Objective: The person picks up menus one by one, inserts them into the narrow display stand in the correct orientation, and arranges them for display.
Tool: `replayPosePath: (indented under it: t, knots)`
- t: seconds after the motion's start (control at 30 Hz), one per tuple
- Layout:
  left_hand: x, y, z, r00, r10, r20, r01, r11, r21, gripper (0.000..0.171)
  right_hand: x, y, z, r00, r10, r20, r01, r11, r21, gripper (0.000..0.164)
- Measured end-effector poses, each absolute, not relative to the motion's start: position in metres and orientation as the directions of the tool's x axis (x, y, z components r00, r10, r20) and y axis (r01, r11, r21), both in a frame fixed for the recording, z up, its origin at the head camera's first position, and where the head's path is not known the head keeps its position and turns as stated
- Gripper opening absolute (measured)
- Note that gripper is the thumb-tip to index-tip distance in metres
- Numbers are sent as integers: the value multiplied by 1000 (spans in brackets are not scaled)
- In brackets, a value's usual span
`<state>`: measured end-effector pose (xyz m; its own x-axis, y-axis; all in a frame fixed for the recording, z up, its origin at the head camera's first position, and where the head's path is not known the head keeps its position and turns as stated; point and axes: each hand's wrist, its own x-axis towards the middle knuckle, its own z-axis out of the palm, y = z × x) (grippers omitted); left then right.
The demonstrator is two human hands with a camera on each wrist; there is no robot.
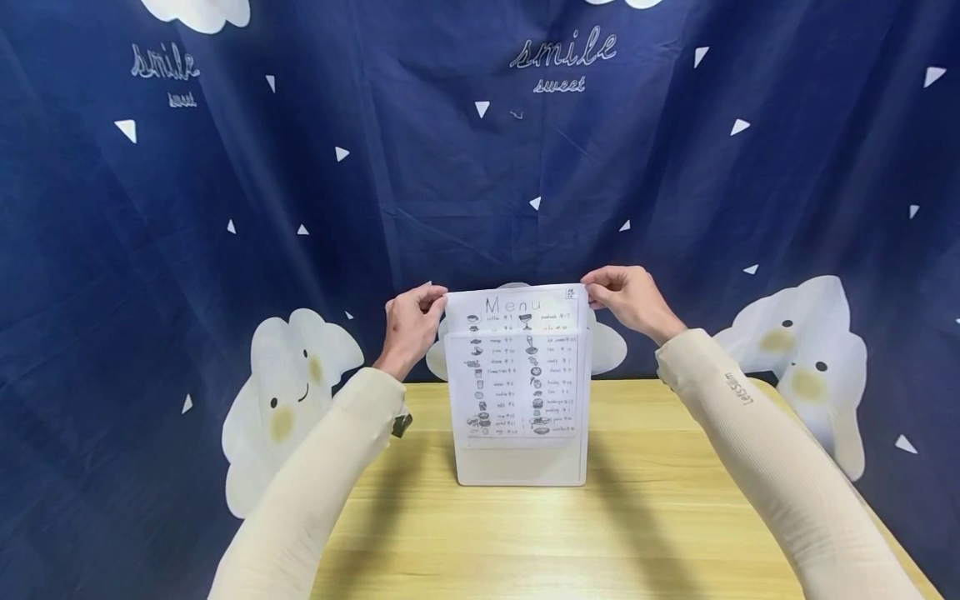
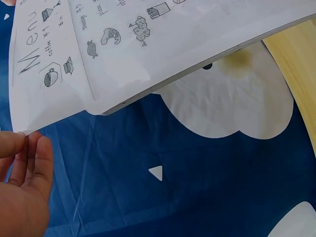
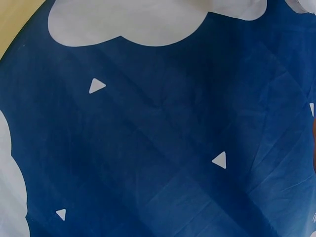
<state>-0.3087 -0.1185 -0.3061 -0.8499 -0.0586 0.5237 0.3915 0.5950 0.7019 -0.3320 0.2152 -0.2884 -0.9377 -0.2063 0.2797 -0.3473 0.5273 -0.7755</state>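
A paper menu sheet point(image 1: 507, 307) with "Menu" and small food drawings stands upright, its lower part inside a white-edged, clear-fronted sign holder point(image 1: 521, 468). The sheet's top sticks out above the holder's front rim. My left hand point(image 1: 411, 327) pinches the sheet's top left corner between thumb and fingers; the left wrist view shows this hand point(image 2: 29, 182) at the paper's corner, apart from the holder. At the top right corner, my right hand point(image 1: 630, 298) pinches the paper. The right wrist view catches only a sliver of that hand at its right edge.
The holder stands on a light wooden table point(image 1: 645, 533), near its back edge. Close behind hangs a dark blue curtain point(image 1: 450, 150) with white clouds, triangles and "smile sweet" lettering.
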Motion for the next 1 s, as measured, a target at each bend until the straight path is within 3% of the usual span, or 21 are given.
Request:
replayPosePath:
  t: [1.0]
  knots:
    - [-309,-116,-312,-870,-71,487,349,609,712,17,-333,214,-295,-946,-208,248,-322,546,-774,22]
